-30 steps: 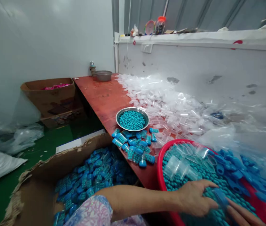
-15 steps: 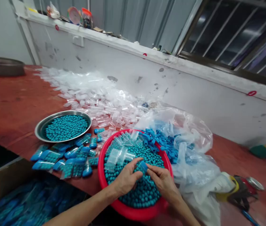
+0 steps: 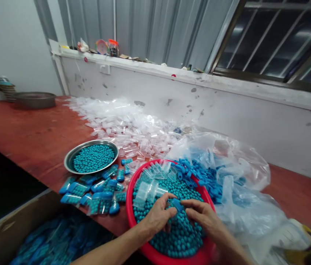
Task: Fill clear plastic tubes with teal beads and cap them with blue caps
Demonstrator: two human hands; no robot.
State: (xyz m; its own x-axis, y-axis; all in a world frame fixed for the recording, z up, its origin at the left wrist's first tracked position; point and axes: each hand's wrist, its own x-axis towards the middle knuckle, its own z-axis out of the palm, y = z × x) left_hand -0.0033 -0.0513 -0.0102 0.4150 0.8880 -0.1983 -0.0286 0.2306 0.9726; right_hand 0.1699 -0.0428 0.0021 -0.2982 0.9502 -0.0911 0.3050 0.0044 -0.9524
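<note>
My left hand (image 3: 159, 215) is closed around a small clear plastic container with a blue cap (image 3: 177, 205), over the red basin. The container's body is mostly hidden by my fingers. Just right of the cap is my right hand (image 3: 203, 217), thumb and index finger apart; whether a fingertip touches the cap I cannot tell. Teal beads (image 3: 183, 235) fill the red basin (image 3: 130, 206). Clear empty containers (image 3: 151, 191) lie on the beads, toward the basin's left and far side. Blue caps (image 3: 196, 175) are heaped over its far right rim.
Left of the basin, a metal dish (image 3: 67, 162) holds more beads, with filled, capped containers (image 3: 100, 197) in front. A cardboard box (image 3: 14, 228) with more stands lower left. Clear containers (image 3: 133, 121) are piled along the wall; plastic bags (image 3: 243, 206) lie at right.
My right fingers have parted from their pinch at the blue cap. The left hand keeps its hold on the container. The view has tilted, so everything sits lower and further right.
</note>
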